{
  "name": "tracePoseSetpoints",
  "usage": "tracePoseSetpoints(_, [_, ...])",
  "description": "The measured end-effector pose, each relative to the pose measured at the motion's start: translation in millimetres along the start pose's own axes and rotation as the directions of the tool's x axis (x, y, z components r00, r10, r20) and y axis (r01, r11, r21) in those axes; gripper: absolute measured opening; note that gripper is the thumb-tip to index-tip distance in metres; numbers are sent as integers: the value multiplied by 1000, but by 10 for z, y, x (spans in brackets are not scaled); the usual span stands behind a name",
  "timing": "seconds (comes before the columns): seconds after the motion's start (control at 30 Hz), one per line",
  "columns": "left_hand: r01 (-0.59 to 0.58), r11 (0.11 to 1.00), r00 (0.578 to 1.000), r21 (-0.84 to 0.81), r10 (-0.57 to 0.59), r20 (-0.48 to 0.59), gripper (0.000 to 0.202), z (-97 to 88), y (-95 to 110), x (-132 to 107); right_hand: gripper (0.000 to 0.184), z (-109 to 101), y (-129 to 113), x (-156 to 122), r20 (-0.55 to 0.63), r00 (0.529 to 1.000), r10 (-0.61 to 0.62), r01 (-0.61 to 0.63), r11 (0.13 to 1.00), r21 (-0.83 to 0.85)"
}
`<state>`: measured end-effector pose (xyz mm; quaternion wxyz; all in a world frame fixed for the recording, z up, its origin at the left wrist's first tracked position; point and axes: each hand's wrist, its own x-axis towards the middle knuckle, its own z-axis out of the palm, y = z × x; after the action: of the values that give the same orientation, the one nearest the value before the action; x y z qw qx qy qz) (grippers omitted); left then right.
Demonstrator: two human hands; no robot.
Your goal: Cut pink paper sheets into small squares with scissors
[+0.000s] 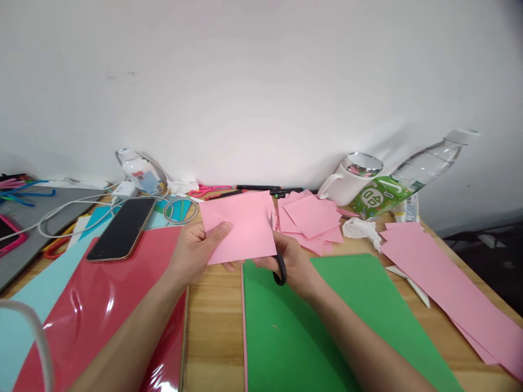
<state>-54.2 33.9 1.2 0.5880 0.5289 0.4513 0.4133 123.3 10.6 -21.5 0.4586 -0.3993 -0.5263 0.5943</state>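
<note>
My left hand (195, 250) pinches the left edge of a pink paper square (241, 226), thumb on top, holding it up over the desk. My right hand (291, 260) grips black-handled scissors (279, 268) at the square's right edge; the blades (271, 219) point away from me along that edge. Most of the scissors sit behind the paper and my fingers. A pile of cut pink squares (312, 220) lies just beyond my right hand.
A green sheet (327, 326) lies under my right arm, a glossy red sheet (102, 310) under my left, with a phone (121, 228) on it. Pink strips (445, 283), a crumpled tissue (362, 228), a mug (351, 179), a tilted water bottle (429, 163), cables and pens line the wall.
</note>
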Motion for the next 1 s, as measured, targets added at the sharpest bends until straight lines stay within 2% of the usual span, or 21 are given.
tracePoseSetpoints(0.6, [27,999,1000,-31,-27,-1,23,18,20,9,20,-3,81,-11,-13,1000,-12,12,1000,-2])
tracePoseSetpoints(0.87, [32,999,999,-43,-31,28,25,12,3,5,24,21,108,-20,-39,995,87,-83,992,93])
tracePoseSetpoints(1.0, [46,998,999,-34,-46,22,25,18,22,6,26,2,119,-14,-77,993,89,-81,991,102])
